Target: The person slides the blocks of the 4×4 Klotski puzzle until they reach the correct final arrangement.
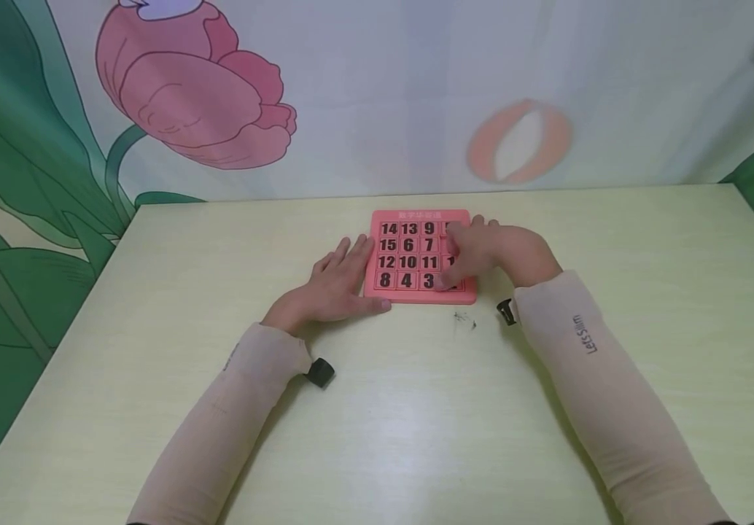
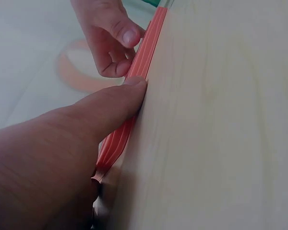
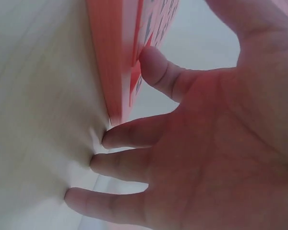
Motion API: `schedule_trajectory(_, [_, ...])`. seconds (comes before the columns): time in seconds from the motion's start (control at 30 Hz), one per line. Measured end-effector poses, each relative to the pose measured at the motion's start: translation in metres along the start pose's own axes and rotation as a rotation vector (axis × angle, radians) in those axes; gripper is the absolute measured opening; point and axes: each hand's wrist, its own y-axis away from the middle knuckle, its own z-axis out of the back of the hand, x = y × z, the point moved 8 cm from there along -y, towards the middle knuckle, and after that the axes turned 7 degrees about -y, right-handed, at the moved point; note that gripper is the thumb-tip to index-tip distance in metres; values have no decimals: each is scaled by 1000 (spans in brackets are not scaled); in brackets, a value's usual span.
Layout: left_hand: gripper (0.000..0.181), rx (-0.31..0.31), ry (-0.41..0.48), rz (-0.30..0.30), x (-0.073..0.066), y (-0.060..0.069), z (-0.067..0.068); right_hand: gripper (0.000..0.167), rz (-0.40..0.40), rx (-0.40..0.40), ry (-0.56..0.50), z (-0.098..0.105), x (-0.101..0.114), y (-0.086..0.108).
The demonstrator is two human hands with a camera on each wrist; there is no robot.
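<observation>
Downward head and close wrist views share puzzle [image 1: 419, 254].

The right hand [image 3: 211, 139] shows its palm, three fairly straight fingers [image 3: 120, 206] touching the table [image 3: 38, 96]. Above them, the index fingertip [image 3: 153, 64] rests against the red board [image 3: 105, 48], by its dark-marked tiles [image 3: 156, 24]. Higher still, the thumb [image 3: 259, 19] leaves view.

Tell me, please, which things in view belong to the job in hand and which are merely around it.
Part of the job:
- number puzzle
- left hand, touching the puzzle's left side and near edge
- right hand, touching its right side

Merely around it:
- table, just supporting the puzzle
- dark marks on the table
- flowered backdrop
</observation>
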Motion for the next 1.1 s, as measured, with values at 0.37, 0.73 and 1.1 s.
schedule_trajectory(0.37, [111, -10, -3, -6, 0, 1, 1, 114, -14, -36, -67, 3, -3, -2])
schedule_trajectory(0.73, [111, -10, 3, -6, 0, 0, 0, 124, -60, 19, -35, -2, -5, -1])
schedule_trajectory(1.1, [112, -7, 5, -15, -3, 2, 1, 78, -29, -34, 4, -3, 2, -2])
